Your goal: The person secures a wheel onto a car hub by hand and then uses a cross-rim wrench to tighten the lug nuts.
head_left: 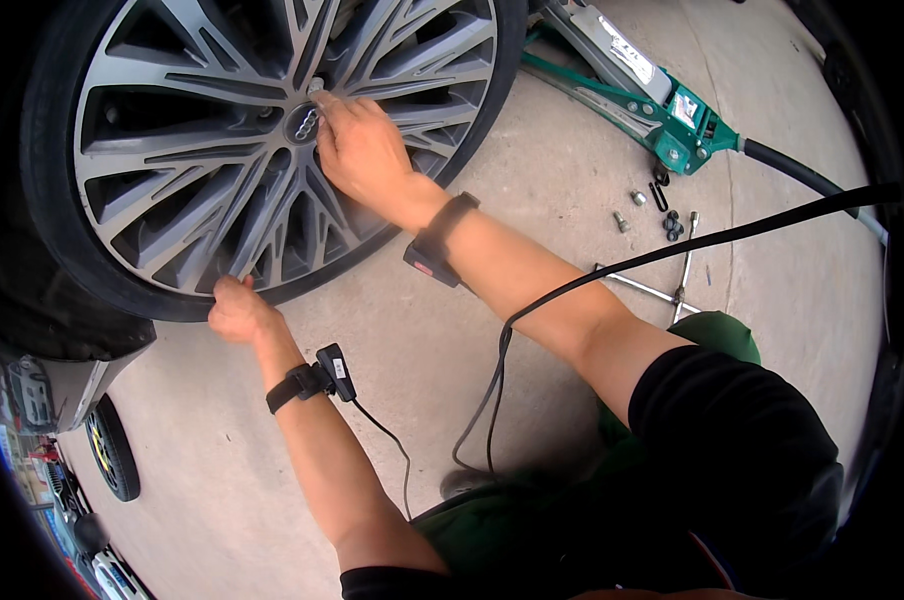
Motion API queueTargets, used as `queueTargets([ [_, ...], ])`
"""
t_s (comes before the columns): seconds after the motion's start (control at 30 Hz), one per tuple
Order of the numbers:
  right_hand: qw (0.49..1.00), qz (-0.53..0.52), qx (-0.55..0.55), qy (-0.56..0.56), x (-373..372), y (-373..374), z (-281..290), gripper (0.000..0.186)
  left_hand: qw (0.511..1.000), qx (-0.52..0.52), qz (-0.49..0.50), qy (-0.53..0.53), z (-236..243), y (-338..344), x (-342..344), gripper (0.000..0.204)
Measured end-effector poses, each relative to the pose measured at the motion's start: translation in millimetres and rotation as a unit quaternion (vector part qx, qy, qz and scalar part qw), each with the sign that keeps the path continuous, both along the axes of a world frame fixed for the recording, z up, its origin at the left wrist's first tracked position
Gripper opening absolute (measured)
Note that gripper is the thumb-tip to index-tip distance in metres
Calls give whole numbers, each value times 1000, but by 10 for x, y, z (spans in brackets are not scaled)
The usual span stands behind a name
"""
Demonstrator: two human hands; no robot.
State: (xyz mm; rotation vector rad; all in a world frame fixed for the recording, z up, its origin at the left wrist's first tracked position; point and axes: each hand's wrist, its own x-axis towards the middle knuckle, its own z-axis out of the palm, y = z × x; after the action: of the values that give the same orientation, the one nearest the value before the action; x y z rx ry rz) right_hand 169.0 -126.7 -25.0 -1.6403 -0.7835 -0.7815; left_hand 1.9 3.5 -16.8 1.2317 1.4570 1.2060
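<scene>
The wheel (262, 150) looks heavy and rigid — left hand (237, 310) grips the tyre's lower edge, right hand (357, 150) pinches a small lug bolt (316, 88) near the hub.

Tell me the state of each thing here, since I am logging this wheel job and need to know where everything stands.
Wheel: on the car, upright.
Right hand: fingertips at a bolt beside the hub centre.
Left hand: gripping the tyre's lower edge.
Floor jack: on the concrete, reaching under the car.
Loose bolts: lying on the ground, out of the wheel.
Cross wrench: flat on the ground, unused.
</scene>
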Motion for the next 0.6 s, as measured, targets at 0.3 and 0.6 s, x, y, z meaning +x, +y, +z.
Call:
queueTargets([
  [0.3, 999, 17, 20, 23, 67, -36, -44, 28, 999, 2, 15, 36, 53, -97, 56, 40],
  [0.6, 999, 1, 0, 42, 110, 5, 42, 31, 999, 0, 14, 51, 87, -124, 62, 40],
])
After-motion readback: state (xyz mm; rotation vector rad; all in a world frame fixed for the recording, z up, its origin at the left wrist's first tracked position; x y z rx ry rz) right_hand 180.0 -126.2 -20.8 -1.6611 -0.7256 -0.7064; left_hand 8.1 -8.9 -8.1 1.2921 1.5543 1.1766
